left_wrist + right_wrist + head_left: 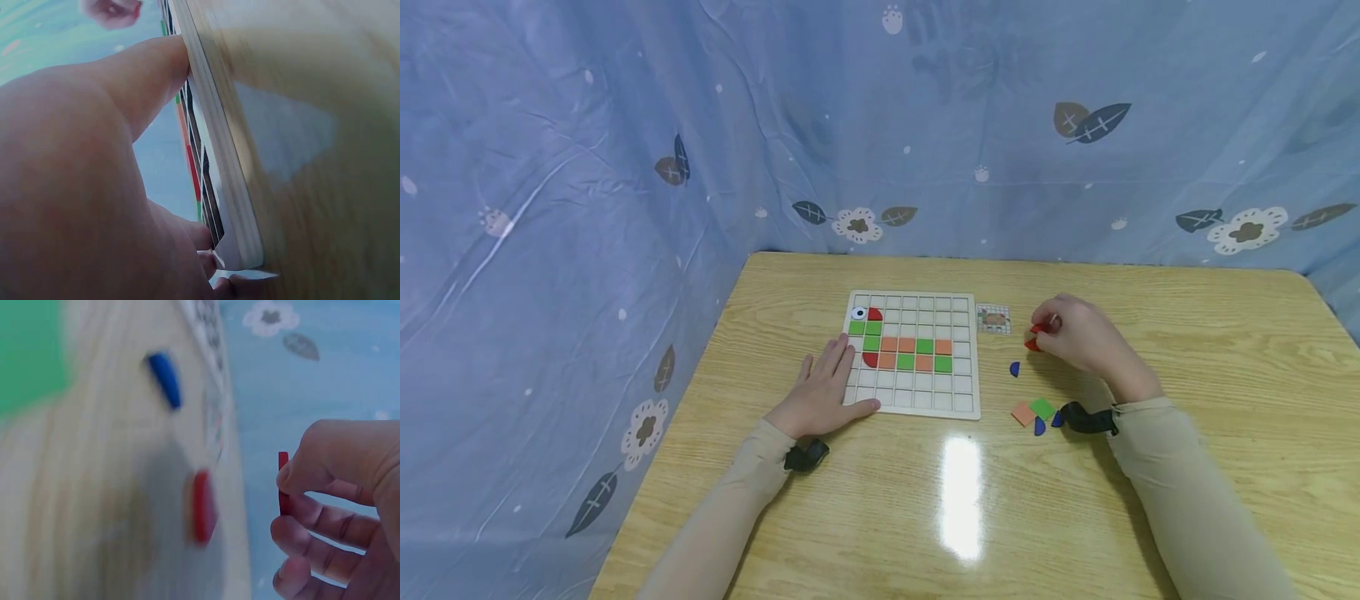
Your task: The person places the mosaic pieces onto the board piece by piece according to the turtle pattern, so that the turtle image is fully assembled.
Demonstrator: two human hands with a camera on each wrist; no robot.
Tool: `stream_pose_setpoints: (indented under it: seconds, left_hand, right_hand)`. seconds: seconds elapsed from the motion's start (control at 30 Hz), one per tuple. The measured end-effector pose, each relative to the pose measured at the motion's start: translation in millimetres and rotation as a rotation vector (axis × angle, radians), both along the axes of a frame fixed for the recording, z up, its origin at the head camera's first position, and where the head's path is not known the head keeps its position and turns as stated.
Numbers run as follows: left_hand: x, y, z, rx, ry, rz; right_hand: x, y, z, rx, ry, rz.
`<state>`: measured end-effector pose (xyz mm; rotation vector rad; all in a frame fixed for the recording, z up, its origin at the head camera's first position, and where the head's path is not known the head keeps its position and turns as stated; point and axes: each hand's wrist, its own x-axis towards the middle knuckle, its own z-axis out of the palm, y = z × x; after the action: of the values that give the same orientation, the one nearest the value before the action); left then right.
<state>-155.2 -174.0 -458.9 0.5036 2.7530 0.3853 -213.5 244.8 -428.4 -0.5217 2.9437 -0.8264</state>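
Observation:
My left hand (pixel 822 396) rests at the near left corner of a white grid board (pixel 925 402), fingers along its left side and thumb at the near edge. Orange, green and red pieces and a white eye tile (pixel 860 313) fill some of the board's squares. Right of the board, my right hand (pixel 1084 337) pinches a thin red piece (pixel 284 481) between thumb and fingers, held above the table. Below it lies another red piece (pixel 203 507) on the wood. The left wrist view shows the thumb (pixel 156 72) against the board's edge.
A small pattern card (pixel 994 319) lies beside the board's far right corner. Loose on the table (pixel 880 500) are a blue piece (pixel 1015 368), an orange square (pixel 1022 414), a green square (pixel 1042 409) and more blue pieces (pixel 1040 427). Blue curtains (pixel 925 150) hang behind and at the left.

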Motion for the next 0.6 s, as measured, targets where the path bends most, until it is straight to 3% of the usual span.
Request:
stream_pose_setpoints:
  seconds: [0.23, 0.6]
  left_hand:
    - [-0.4, -2, -3.8, 0.026, 0.002, 0.002]
    - [0.3, -1, -1.8, 0.029, 0.018, -0.007]
  right_hand:
    - [-6.3, -42, 9.0, -0.070, 0.034, 0.058]
    - [-23.2, -113, 2.1, -0.107, 0.035, 0.179]
